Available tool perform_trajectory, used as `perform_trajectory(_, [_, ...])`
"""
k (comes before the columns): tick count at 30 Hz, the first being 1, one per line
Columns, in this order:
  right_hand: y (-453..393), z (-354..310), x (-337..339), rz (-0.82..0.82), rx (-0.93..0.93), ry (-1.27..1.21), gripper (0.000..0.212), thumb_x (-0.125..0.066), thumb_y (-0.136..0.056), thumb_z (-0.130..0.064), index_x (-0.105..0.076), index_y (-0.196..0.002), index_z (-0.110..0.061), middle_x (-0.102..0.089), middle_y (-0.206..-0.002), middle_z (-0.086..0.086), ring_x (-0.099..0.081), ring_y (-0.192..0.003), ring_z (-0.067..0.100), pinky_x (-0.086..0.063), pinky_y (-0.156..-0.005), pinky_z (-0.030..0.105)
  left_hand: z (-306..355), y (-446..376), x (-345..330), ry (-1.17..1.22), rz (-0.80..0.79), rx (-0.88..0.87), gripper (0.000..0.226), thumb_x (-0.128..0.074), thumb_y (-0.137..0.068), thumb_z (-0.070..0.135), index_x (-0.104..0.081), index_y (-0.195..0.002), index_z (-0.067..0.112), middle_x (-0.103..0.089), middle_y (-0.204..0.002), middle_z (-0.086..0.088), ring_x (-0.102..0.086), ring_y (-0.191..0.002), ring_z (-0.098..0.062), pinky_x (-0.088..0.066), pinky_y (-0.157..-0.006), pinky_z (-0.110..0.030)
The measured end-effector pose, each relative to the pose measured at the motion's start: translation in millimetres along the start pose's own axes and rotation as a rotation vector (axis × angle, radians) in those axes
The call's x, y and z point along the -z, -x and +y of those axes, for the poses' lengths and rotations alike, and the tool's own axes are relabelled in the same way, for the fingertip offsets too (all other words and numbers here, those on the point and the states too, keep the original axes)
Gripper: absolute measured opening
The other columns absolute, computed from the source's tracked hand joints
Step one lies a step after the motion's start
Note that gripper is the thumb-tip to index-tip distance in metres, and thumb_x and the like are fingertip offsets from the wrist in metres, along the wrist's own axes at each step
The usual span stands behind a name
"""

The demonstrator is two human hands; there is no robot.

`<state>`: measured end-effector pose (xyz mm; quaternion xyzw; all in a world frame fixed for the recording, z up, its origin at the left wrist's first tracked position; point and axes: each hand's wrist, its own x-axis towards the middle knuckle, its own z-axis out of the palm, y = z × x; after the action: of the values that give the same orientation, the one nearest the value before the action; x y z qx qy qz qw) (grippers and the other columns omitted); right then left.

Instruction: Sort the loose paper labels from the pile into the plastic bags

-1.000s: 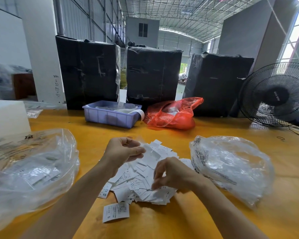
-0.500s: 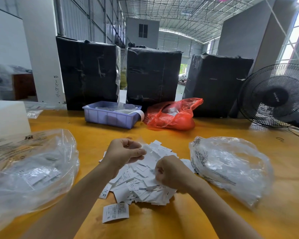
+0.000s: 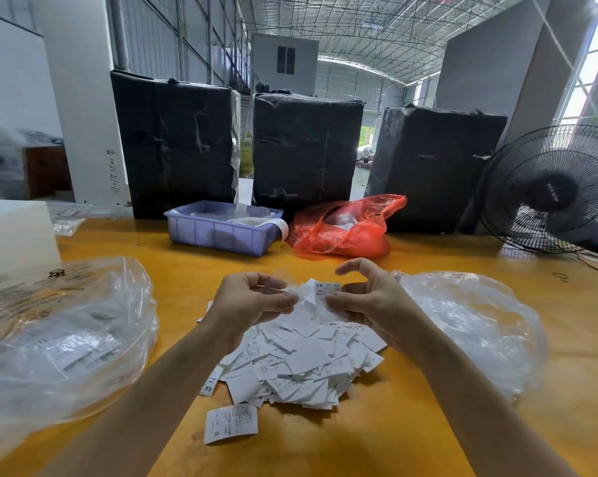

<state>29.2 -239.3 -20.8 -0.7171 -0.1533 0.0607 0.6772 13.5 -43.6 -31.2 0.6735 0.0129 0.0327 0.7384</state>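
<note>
A pile of white paper labels (image 3: 301,363) lies on the yellow table (image 3: 411,425) in front of me. My right hand (image 3: 373,301) is raised above the pile's far side and pinches a label marked XS (image 3: 327,290) between thumb and fingers. My left hand (image 3: 249,302) is beside it, thumb and fingers holding a few white labels. One clear plastic bag (image 3: 63,342) with labels inside lies to the left of the pile. Another clear plastic bag (image 3: 473,325) lies to the right. A single label (image 3: 230,423) lies apart, nearer to me.
A purple plastic bin (image 3: 222,230) and a red plastic bag (image 3: 346,228) sit at the table's far side, before three black-wrapped bales (image 3: 304,146). A black fan (image 3: 552,191) stands at the far right. A white box (image 3: 13,232) is at the far left.
My right hand has lifted off the near part of the pile and moved up and away, now pinching a label beside my left hand. My left hand stayed in place.
</note>
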Motion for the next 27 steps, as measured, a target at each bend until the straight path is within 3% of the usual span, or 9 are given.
perform_trajectory(2, [-1.3,-1.4,0.5,0.052,0.059,0.041,0.033,-0.07,-0.078,-0.002,-0.054,-0.103,-0.015,-0.071,-0.083,0.012,-0.067,-0.077,0.024,-0.053,-0.073,0.037,1.2,2.2,-2.1,-0.015,-0.024,0.005,0.031,-0.08,-0.062,0.0,-0.063,-0.088,0.003,-0.073,-0.07,-0.007,-0.07,-0.062,-0.014,-0.054,-0.055,-0.017])
perform_trajectory(5, [-1.8,-4.1,0.9,0.108,0.158,0.124,0.02,-0.067,-0.084,-0.008,-0.061,-0.099,-0.02,-0.073,-0.08,0.0,-0.067,-0.074,0.01,-0.053,-0.068,0.028,2.2,4.9,-5.4,-0.045,-0.042,0.01,0.031,-0.08,-0.062,-0.002,-0.064,-0.088,0.006,-0.073,-0.069,-0.006,-0.069,-0.062,-0.01,-0.051,-0.053,-0.014])
perform_trajectory(14, [3.0,-15.6,-5.1,0.142,0.437,0.405,0.024,-0.066,-0.085,-0.008,-0.063,-0.101,-0.024,-0.065,-0.085,-0.003,-0.067,-0.08,0.007,-0.057,-0.066,0.02,4.5,8.5,-11.0,-0.005,-0.07,0.001,0.027,-0.076,-0.066,-0.01,-0.063,-0.085,0.004,-0.07,-0.064,-0.002,-0.067,-0.055,-0.005,-0.049,-0.049,-0.012])
perform_trajectory(20, [1.2,-12.8,-1.8,0.166,0.462,0.558,0.021,-0.067,-0.084,-0.008,-0.067,-0.104,-0.015,-0.065,-0.087,-0.007,-0.066,-0.082,0.012,-0.058,-0.067,0.023,3.4,8.5,-11.1,-0.035,-0.06,-0.007,0.028,-0.078,-0.065,-0.008,-0.064,-0.086,0.004,-0.07,-0.073,-0.006,-0.068,-0.058,-0.006,-0.05,-0.051,-0.013])
perform_trajectory(27, [1.6,-10.6,-3.5,0.104,0.439,0.593,0.019,-0.066,-0.085,-0.007,-0.065,-0.101,-0.018,-0.064,-0.086,-0.006,-0.066,-0.084,0.012,-0.057,-0.066,0.018,1.5,8.0,-11.2,-0.076,-0.089,-0.016,0.027,-0.078,-0.066,-0.007,-0.064,-0.086,0.004,-0.071,-0.062,0.004,-0.068,-0.061,-0.003,-0.052,-0.054,-0.013])
